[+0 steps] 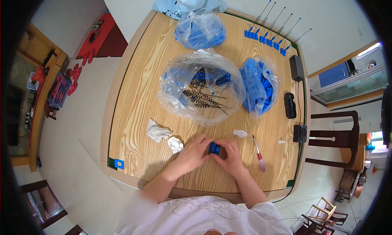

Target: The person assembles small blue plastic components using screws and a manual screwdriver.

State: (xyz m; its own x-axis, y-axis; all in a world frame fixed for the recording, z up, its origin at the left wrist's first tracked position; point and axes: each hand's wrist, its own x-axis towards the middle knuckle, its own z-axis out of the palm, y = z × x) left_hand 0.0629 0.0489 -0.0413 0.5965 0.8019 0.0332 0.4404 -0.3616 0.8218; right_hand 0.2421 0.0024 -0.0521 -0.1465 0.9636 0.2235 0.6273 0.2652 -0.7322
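Head view looks down at your two hands, which meet near the front edge of the wooden table point(134, 124). Your left hand point(195, 151) and your right hand point(231, 153) both have their fingers curled tight around one small blue plastic piece point(214, 149), which sits between them, just above the table top. Only a little bit of the blue piece shows, because your fingers hide most of it. Just to the left of your left hand lie two crumpled white tissues point(158, 132), one touching close to your hand and one a bit farther off. Just beyond your right hand is a small white scrap point(240, 133). To the right of your right hand lies a screwdriver point(258, 153) with a clear pink handle, with its tip pointing away from you. Farther back, in the middle of the table, sits a big clear plastic bag point(200, 86) that is open, with blue pieces and dark metal springs point(204, 98) inside it. Beside it on the right is a second clear bag point(258, 84) packed with blue pieces. Along the right edge of the table are three small black boxes point(290, 105) joined by a thin cord. At the far side sits a third bag of blue pieces point(200, 31), with a pale blue bag point(188, 1) behind it. In the far right corner, a row of finished blue pieces with long springs point(271, 31) stuck in them lies in a line.
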